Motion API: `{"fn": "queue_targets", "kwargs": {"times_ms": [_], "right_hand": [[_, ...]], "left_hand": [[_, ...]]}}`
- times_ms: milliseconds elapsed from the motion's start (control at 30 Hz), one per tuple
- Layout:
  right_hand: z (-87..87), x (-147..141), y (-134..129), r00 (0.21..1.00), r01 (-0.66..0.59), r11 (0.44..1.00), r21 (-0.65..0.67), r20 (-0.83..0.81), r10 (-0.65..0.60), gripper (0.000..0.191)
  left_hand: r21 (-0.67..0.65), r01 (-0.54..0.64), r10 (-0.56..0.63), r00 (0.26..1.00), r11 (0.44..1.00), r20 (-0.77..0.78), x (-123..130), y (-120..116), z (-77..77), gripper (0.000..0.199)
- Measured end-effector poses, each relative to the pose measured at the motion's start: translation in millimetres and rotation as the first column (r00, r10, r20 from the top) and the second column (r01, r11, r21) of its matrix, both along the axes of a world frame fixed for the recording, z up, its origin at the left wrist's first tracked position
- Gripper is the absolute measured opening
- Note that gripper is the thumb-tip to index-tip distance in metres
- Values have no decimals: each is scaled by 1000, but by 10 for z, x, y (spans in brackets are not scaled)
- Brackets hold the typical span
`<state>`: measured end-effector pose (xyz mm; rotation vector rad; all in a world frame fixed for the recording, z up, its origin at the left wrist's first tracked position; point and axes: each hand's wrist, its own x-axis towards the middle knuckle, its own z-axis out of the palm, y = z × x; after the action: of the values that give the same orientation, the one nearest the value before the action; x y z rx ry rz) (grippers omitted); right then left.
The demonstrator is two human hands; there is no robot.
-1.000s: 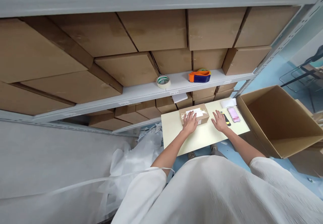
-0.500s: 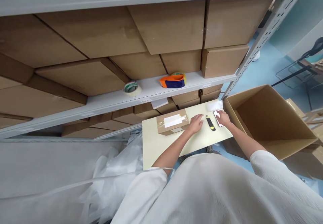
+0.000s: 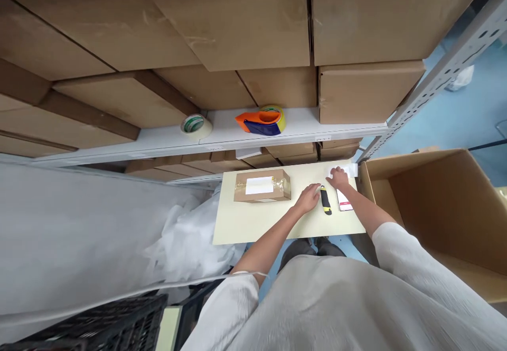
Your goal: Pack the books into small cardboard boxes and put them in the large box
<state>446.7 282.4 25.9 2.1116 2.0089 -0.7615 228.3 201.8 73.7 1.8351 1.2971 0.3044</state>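
My left hand [image 3: 309, 199] rests on the cream board [image 3: 253, 224], fingers apart and holding nothing, just left of a black and yellow utility knife [image 3: 325, 201]. A taped cardboard box [image 3: 262, 186] with a white label lies further left on the board. At the board's far right, my right hand [image 3: 337, 178] is at the edge of a translucent white sheet [image 3: 350, 170], fingers bent; whether they grip it is unclear. Below that hand lies a phone [image 3: 344, 201], lit and partly covered by my wrist.
On the shelf [image 3: 301, 124] ahead sit a tape roll [image 3: 196, 125] and an orange and blue tape dispenser [image 3: 262, 121], with cardboard boxes [image 3: 253, 18] behind. A large open carton [image 3: 443, 203] stands right; plastic wrap [image 3: 190, 235] and a black crate [image 3: 130, 319] are left.
My right hand has moved off the phone, up and left to the translucent sheet. My left hand stays near the knife. The view has shifted, and the black crate now shows.
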Motion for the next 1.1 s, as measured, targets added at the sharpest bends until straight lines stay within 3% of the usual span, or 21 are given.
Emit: {"fn": "queue_targets", "kwargs": {"times_ms": [200, 433, 600, 900, 1100], "right_hand": [[-253, 101, 135, 999, 43, 999, -20, -8, -43, 31], [-315, 233, 222, 997, 40, 999, 2, -72, -40, 17], [-158, 258, 249, 987, 85, 995, -45, -135, -91, 16], [336, 352, 105, 944, 108, 991, 76, -319, -78, 10], [539, 394, 54, 910, 143, 984, 104, -404, -90, 5]], "left_hand": [[-37, -39, 39, 999, 999, 13, 22, 44, -71, 49], [-85, -84, 87, 996, 993, 36, 31, 36, -162, 45], [-128, -153, 160, 986, 980, 50, 148, 150, -173, 39], [-242, -418, 452, 886, 875, 104, 664, 662, -240, 28], [-221, -429, 462, 878, 876, 126, 879, 853, -232, 33]]}}
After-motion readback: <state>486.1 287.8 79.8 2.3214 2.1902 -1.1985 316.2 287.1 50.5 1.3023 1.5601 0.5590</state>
